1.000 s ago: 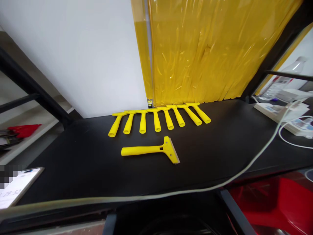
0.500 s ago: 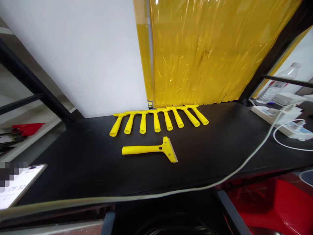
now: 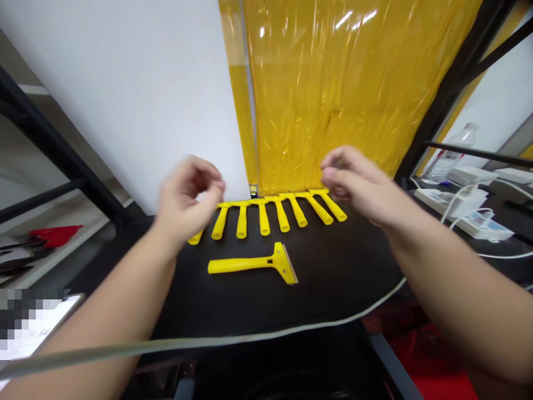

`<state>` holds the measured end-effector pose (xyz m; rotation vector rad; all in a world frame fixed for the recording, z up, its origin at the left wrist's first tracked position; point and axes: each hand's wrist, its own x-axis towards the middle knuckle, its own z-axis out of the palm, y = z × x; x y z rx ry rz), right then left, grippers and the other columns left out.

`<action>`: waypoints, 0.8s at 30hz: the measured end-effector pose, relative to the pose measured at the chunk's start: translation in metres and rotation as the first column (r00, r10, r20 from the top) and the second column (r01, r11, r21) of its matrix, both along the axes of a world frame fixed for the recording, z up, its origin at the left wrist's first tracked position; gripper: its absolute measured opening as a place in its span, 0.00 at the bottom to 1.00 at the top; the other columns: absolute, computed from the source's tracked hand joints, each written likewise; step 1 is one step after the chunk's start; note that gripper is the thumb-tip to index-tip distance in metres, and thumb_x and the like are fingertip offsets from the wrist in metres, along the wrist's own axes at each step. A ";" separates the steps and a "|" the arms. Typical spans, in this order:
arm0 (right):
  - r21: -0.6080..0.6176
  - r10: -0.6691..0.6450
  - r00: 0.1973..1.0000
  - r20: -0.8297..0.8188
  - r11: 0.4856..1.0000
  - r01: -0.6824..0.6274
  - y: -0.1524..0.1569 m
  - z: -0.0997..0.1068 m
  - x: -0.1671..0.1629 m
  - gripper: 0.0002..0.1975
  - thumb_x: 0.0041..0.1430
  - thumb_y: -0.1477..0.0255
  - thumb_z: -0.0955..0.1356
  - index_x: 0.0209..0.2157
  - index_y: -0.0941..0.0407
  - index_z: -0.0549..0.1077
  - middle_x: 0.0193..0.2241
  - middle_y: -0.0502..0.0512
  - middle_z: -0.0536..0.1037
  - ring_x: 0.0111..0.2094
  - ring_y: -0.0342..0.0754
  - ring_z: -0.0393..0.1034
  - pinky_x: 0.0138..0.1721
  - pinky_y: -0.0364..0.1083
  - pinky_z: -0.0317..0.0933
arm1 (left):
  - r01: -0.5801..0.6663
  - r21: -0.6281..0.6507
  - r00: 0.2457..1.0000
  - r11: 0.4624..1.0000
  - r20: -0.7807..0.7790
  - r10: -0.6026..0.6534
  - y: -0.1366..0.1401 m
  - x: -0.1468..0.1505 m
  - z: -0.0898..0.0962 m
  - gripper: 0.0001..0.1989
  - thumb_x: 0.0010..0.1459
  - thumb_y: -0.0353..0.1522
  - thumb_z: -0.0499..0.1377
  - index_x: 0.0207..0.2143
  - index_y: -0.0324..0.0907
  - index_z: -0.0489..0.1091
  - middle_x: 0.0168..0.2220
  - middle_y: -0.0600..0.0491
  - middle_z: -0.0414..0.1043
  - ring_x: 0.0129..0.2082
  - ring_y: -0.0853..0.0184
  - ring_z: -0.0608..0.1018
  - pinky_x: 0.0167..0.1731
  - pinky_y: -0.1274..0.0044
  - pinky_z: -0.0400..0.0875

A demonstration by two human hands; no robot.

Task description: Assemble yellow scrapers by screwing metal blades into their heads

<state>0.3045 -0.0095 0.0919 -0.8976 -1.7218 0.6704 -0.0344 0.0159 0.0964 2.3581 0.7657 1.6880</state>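
Observation:
My left hand (image 3: 189,194), somewhat blurred, hangs in the air before the left end of a row of yellow scraper handles (image 3: 265,222). Its fingers curl toward the thumb, and no object shows in them. Over the right end of the row is my right hand (image 3: 353,180), its fingertips drawn in near the thumb, also with nothing visible in it. Several scrapers stand side by side in that row, handles toward me; my left hand partly covers the leftmost. Nearer to me, a single yellow scraper (image 3: 241,265) with a metal blade lies flat, blade to the right, untouched.
The black tabletop (image 3: 333,266) carries a pale cable (image 3: 291,332) along its front edge. A phone (image 3: 50,319) lies at left, partly behind my forearm. Power strips (image 3: 478,216) and a plastic bottle (image 3: 453,153) are at right. Yellow film (image 3: 353,100) and a white panel (image 3: 145,100) rise behind.
Both my hands and forearms have come into view, reaching over the table toward the two ends of the row. The view has shifted slightly; the scrapers lie as before.

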 end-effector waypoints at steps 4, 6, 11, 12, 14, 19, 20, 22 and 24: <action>-0.031 0.031 0.991 0.128 0.999 -0.028 0.043 -0.031 -0.043 0.09 0.66 0.63 0.67 0.38 0.53 0.66 0.32 0.50 0.69 0.33 0.46 0.63 0.36 0.46 0.60 | -0.091 -0.015 0.884 0.996 -0.461 0.074 0.016 0.010 -0.047 0.03 0.62 0.27 0.59 0.37 0.42 0.72 0.29 0.57 0.73 0.26 0.71 0.73 0.30 0.77 0.68; -0.014 -0.004 0.991 0.134 1.000 0.006 0.053 -0.052 -0.056 0.09 0.67 0.62 0.66 0.38 0.53 0.65 0.32 0.49 0.68 0.34 0.46 0.63 0.38 0.47 0.60 | -0.080 -0.028 0.774 0.996 -0.632 0.044 0.017 0.009 -0.064 0.03 0.62 0.28 0.59 0.37 0.42 0.73 0.29 0.56 0.74 0.27 0.71 0.74 0.31 0.77 0.67; -0.036 0.133 0.943 0.303 0.991 -0.129 0.044 -0.084 -0.060 0.08 0.67 0.65 0.67 0.38 0.53 0.65 0.29 0.47 0.68 0.29 0.45 0.61 0.33 0.46 0.56 | -0.060 -0.220 0.747 0.974 -0.657 -0.102 0.007 0.009 -0.069 0.06 0.64 0.33 0.59 0.41 0.43 0.74 0.27 0.57 0.73 0.23 0.72 0.71 0.30 0.78 0.66; -0.051 0.176 0.925 0.336 0.984 -0.169 0.042 -0.087 -0.060 0.07 0.66 0.65 0.67 0.38 0.53 0.65 0.28 0.46 0.67 0.28 0.44 0.60 0.32 0.45 0.55 | -0.050 -0.247 0.727 0.968 -0.673 -0.135 0.005 0.012 -0.068 0.06 0.64 0.33 0.59 0.41 0.43 0.74 0.28 0.57 0.73 0.24 0.72 0.71 0.30 0.78 0.66; -0.086 0.246 0.882 0.402 0.969 -0.231 0.039 -0.089 -0.058 0.06 0.65 0.67 0.68 0.38 0.53 0.67 0.26 0.45 0.66 0.27 0.44 0.58 0.31 0.45 0.55 | -0.031 -0.281 0.687 0.959 -0.703 -0.184 0.002 0.016 -0.068 0.06 0.64 0.34 0.59 0.40 0.43 0.75 0.28 0.56 0.73 0.25 0.71 0.72 0.30 0.77 0.66; -0.103 0.284 0.831 0.479 0.958 -0.268 0.041 -0.088 -0.057 0.05 0.63 0.70 0.69 0.40 0.55 0.71 0.27 0.45 0.67 0.27 0.43 0.60 0.32 0.44 0.56 | -0.032 -0.326 0.652 0.945 -0.723 -0.228 0.001 0.017 -0.070 0.09 0.63 0.39 0.61 0.39 0.43 0.75 0.29 0.56 0.73 0.24 0.71 0.71 0.27 0.77 0.65; -0.107 0.277 0.826 0.492 0.960 -0.258 0.041 -0.087 -0.056 0.04 0.63 0.70 0.69 0.39 0.55 0.72 0.27 0.46 0.68 0.27 0.43 0.60 0.32 0.44 0.56 | -0.038 -0.340 0.648 0.940 -0.725 -0.236 0.002 0.016 -0.070 0.10 0.62 0.40 0.62 0.40 0.43 0.75 0.29 0.56 0.73 0.24 0.71 0.71 0.27 0.77 0.65; -0.130 0.271 0.810 0.520 0.962 -0.239 0.041 -0.085 -0.054 0.04 0.63 0.69 0.69 0.37 0.55 0.74 0.27 0.47 0.70 0.27 0.43 0.61 0.31 0.44 0.56 | -0.048 -0.380 0.628 0.924 -0.731 -0.268 0.003 0.014 -0.067 0.13 0.59 0.43 0.65 0.40 0.43 0.75 0.32 0.55 0.74 0.25 0.71 0.72 0.26 0.77 0.64; -0.162 0.290 0.783 0.551 0.957 -0.240 0.041 -0.083 -0.052 0.05 0.62 0.69 0.70 0.36 0.56 0.77 0.27 0.48 0.73 0.27 0.43 0.63 0.31 0.44 0.56 | -0.058 -0.418 0.601 0.907 -0.740 -0.303 0.003 0.014 -0.065 0.16 0.55 0.44 0.68 0.39 0.44 0.75 0.33 0.55 0.75 0.26 0.70 0.72 0.26 0.77 0.64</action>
